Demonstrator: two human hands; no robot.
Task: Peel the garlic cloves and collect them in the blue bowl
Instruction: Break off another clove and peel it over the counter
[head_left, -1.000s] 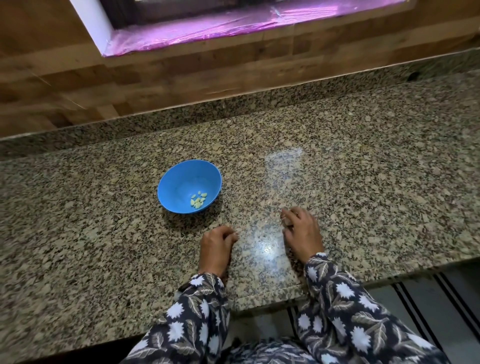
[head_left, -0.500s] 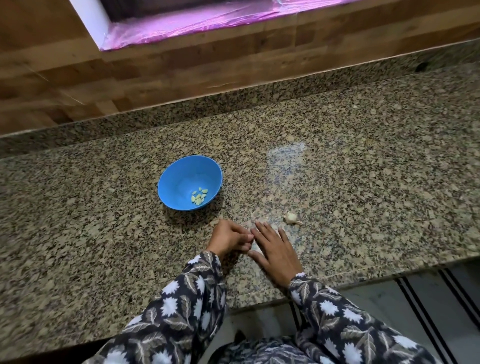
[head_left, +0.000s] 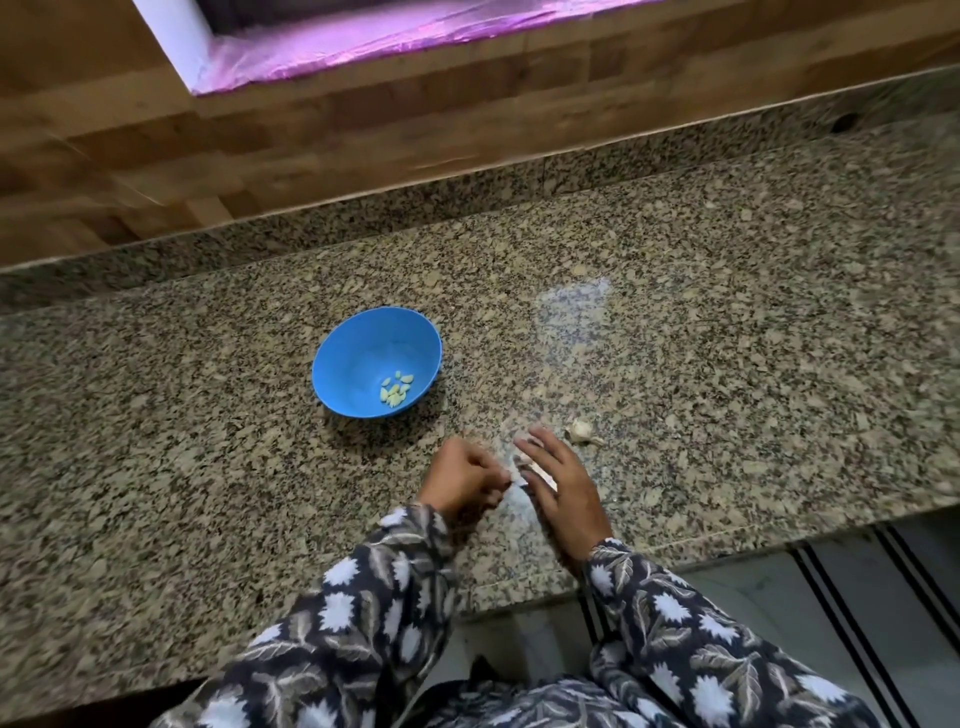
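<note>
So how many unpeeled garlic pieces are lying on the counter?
1: the unpeeled garlic piece lies on the counter beside the right hand. The curled left hand may hide another.

speckled granite counter (head_left: 727, 338), blue bowl (head_left: 358, 358), unpeeled garlic piece (head_left: 581, 430), papery skins (head_left: 511, 457)

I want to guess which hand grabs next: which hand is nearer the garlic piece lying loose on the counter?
Right. The right hand lies just left of the garlic piece, fingertips close but apart. The left hand is farther left, curled, pinching a whitish scrap.
</note>
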